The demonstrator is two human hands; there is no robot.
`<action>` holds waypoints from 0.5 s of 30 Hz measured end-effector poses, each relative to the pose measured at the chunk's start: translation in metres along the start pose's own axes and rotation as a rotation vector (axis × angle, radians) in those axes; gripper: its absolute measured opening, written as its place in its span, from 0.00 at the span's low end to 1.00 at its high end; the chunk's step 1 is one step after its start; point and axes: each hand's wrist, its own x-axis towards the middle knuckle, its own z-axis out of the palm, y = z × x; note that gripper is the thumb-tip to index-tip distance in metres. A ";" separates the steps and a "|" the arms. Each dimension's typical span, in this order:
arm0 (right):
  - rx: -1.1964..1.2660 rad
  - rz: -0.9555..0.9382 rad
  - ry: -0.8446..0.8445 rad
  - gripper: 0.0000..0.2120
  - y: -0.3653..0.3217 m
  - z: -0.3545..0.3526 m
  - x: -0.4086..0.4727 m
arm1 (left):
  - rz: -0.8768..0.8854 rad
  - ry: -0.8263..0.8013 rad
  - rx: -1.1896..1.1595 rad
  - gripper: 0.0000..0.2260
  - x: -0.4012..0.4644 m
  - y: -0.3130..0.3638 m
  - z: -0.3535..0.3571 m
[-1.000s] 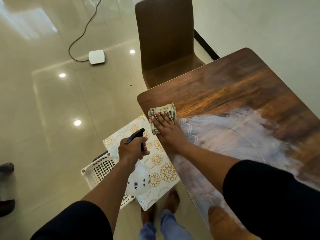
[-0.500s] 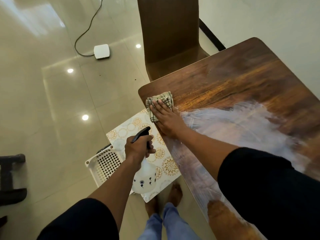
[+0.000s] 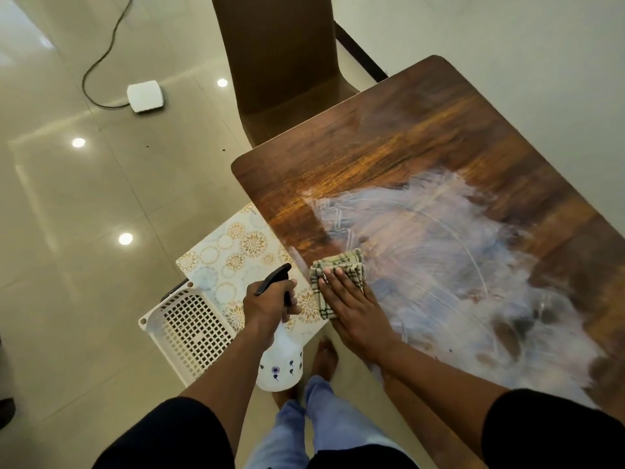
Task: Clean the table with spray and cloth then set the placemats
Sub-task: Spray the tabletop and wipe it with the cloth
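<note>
Under the right hand [image 3: 351, 304], a folded, green-checked cloth [image 3: 340, 267]

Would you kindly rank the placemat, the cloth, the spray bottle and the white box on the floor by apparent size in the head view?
1. placemat, though partly hidden
2. spray bottle, held nearer the camera, which may flatter it
3. and 4. cloth and white box: too alike to rank; the box lies farther off, the cloth half under the right hand.

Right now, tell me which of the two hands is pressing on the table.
The right hand, lying flat on the checked cloth at the table's near edge; the left hand grips the spray bottle off the table.
</note>
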 end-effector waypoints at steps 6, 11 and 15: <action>-0.010 0.027 -0.056 0.32 -0.016 -0.011 0.089 | 0.003 0.013 0.036 0.08 -0.005 -0.011 -0.007; -0.025 0.044 -0.067 0.33 -0.029 -0.015 0.122 | 0.014 0.038 0.051 0.06 0.000 -0.010 -0.013; -0.010 0.054 -0.038 0.33 -0.030 -0.008 0.099 | 0.027 0.030 0.061 0.06 0.003 -0.006 -0.015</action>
